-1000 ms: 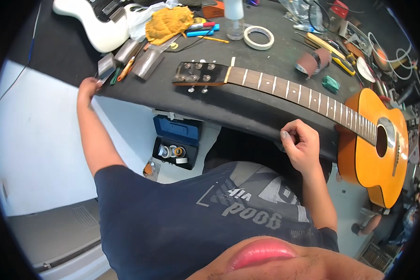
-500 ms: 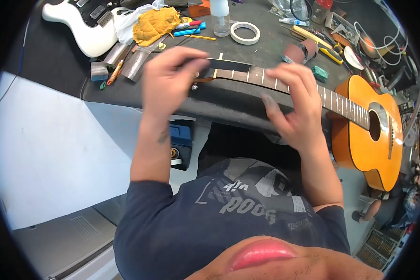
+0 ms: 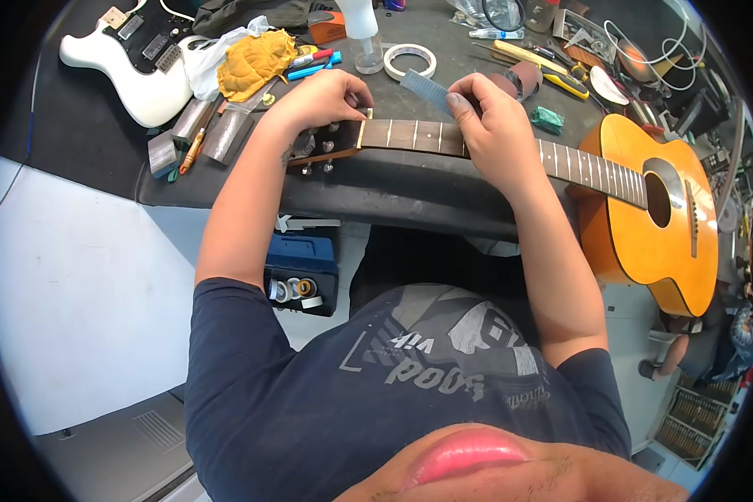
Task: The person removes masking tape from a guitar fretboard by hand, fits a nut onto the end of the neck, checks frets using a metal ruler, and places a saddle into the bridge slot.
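An acoustic guitar (image 3: 636,226) lies with its orange body at the right and its fretted neck (image 3: 577,165) reaching left across the bench edge. My left hand (image 3: 336,102) is over the headstock (image 3: 309,147), its fingers pinched near the pale nut end of the neck; what they hold there is too small to name. Above the neck, my right hand (image 3: 495,124) grips a thin grey-blue ruler-like strip (image 3: 427,89) between thumb and fingers, the strip's free end pointing up and left.
A white electric guitar body (image 3: 130,79), a yellow cloth (image 3: 255,65), a spray bottle (image 3: 362,38) and a tape roll (image 3: 410,62) lie behind. Pliers (image 3: 565,83) and a green packet (image 3: 547,119) are at the right. A blue toolbox (image 3: 301,248) stands below.
My left hand has come from the bench's left side to the headstock. My right hand has risen over the neck, and the grey-blue strip now shows in it. The view has shifted.
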Demonstrator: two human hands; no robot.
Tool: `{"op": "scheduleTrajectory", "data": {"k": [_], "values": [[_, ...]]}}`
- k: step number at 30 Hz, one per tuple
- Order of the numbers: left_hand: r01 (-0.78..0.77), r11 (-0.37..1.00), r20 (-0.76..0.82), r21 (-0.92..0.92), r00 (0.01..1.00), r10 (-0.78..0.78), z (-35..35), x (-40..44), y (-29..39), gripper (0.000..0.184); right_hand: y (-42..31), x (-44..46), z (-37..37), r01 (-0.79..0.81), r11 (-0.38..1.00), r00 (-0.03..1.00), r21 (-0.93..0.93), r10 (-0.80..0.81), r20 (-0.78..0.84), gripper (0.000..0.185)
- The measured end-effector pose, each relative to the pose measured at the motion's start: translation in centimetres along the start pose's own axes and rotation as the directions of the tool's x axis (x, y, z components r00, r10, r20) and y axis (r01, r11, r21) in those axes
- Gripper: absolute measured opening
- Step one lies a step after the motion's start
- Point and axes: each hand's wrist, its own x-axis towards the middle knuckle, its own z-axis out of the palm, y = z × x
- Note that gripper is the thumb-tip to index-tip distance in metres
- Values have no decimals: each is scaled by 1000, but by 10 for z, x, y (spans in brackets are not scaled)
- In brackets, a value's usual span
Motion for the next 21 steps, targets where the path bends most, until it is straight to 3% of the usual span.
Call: {"op": "scheduleTrajectory", "data": {"k": [4, 7, 10, 16, 19, 21], "values": [[-86, 986, 26, 143, 996, 84, 3, 13, 0, 25, -1, -3, -3, -32, 999, 999, 18, 32, 20, 21], [39, 977, 85, 210, 995, -58, -2, 15, 18, 24, 3, -5, -1, -36, 998, 999, 46, 35, 6, 21], [-70, 995, 16, 68, 997, 69, 6, 15, 0, 22, 4, -6, 1, -16, 998, 1000, 58, 16, -8, 21], [-234, 956, 72, 175, 972, 224, 6, 20, -5, 15, 3, -7, -1, -16, 999, 1000, 47, 16, 7, 20], [-78, 991, 4, 105, 997, 78, 4, 14, -3, 11, 4, -8, 0, 1, 998, 1000, 63, -1, -9, 20], [-98, 983, -197, -155, 978, 67, 7, -1, -6, 12, 5, -8, -2, 3, 997, 1000, 80, -2, -10, 20]]}}
